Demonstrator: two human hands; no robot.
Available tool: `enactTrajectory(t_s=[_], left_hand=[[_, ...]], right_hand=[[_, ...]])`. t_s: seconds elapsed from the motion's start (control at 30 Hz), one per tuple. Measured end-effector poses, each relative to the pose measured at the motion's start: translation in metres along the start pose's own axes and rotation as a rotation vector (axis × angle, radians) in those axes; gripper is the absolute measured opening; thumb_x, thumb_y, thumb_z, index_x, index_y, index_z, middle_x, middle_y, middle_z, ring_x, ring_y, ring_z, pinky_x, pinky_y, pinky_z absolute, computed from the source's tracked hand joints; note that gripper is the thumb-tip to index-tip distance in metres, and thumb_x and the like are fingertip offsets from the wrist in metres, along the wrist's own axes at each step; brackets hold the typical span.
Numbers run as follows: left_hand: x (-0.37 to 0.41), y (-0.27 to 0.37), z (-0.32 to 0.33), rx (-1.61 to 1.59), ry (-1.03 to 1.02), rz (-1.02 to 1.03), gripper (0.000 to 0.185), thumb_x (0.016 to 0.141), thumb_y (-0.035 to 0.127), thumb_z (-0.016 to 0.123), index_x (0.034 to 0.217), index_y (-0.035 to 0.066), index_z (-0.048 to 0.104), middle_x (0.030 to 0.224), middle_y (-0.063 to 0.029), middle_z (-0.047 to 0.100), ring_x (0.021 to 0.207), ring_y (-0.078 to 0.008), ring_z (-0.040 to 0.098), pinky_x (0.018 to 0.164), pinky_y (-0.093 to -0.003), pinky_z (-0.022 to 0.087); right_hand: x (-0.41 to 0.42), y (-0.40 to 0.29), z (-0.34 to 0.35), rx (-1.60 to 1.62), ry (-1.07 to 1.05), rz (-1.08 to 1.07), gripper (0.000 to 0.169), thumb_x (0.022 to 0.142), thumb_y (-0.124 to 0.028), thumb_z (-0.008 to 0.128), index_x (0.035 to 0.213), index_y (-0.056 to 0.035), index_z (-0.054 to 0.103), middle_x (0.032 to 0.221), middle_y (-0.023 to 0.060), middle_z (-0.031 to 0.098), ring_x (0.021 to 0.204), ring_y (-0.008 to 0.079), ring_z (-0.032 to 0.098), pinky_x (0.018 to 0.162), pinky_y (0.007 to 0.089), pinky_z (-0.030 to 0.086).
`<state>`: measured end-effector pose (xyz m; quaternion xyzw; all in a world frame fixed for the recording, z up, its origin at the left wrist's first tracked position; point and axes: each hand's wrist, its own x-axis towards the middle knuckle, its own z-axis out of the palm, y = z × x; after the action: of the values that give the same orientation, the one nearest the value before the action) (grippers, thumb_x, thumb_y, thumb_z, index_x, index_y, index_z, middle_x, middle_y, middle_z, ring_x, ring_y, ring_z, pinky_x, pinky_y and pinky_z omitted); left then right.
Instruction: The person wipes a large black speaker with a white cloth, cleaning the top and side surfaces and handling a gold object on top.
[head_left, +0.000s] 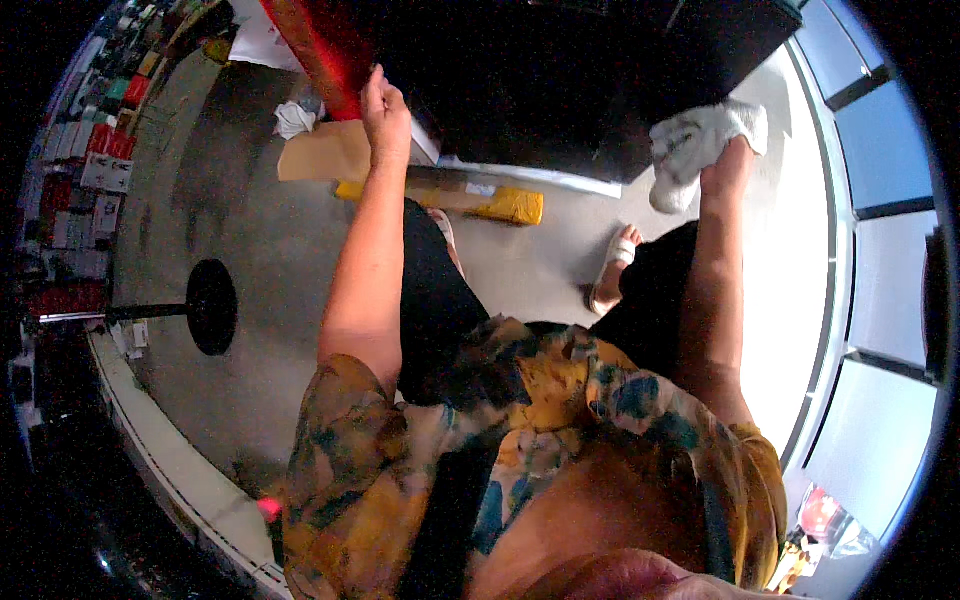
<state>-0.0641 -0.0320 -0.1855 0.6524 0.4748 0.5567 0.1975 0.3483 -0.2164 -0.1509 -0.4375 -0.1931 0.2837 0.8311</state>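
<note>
A white cloth with dark marks (686, 146) is bunched in my right hand (727, 169), beside the right edge of a large black surface (525, 90). My left hand (386, 112) is raised at the left side of that dark surface, by a red panel (330, 60). Its fingers are curled; whether they grip the edge there cannot be told. Much of the black surface is too dark to make out.
A long package wrapped in yellow tape (517, 205) and a brown cardboard piece (322, 154) lie on the floor near my feet. Crumpled white paper (294, 120) is beside them. Left are a round black stand base (211, 307) and stacked boxes (109, 169); right, glass panels (892, 277).
</note>
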Motion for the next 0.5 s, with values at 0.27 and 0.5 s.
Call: enactTrajectory(t_s=[0.27,0.5], left_hand=[[-0.003,0.012,0.009,-0.349,-0.049,-0.219,0.043,0.094,0.015,0.052,0.136,0.005,0.045,0.115,-0.0103,0.058,0.103,-0.0174,0.055,0.092,-0.0292,0.043],[-0.002,-0.003,0.029,-0.313,0.06,-0.171,0.044,0.094,0.024,0.054,0.134,0.007,0.048,0.124,-0.0145,0.054,0.107,-0.0217,0.056,0.086,-0.0316,0.048]], right_hand=[[-0.006,0.003,0.004,-0.112,0.029,0.055,0.027,0.083,-0.009,0.054,0.109,-0.0025,0.056,0.094,0.0122,0.063,0.079,0.0279,0.065,0.066,0.0407,0.055],[-0.01,0.006,0.008,-0.014,0.043,0.068,0.026,0.085,-0.008,0.049,0.109,-0.0001,0.054,0.096,0.0145,0.062,0.083,0.0283,0.064,0.07,0.041,0.056]])
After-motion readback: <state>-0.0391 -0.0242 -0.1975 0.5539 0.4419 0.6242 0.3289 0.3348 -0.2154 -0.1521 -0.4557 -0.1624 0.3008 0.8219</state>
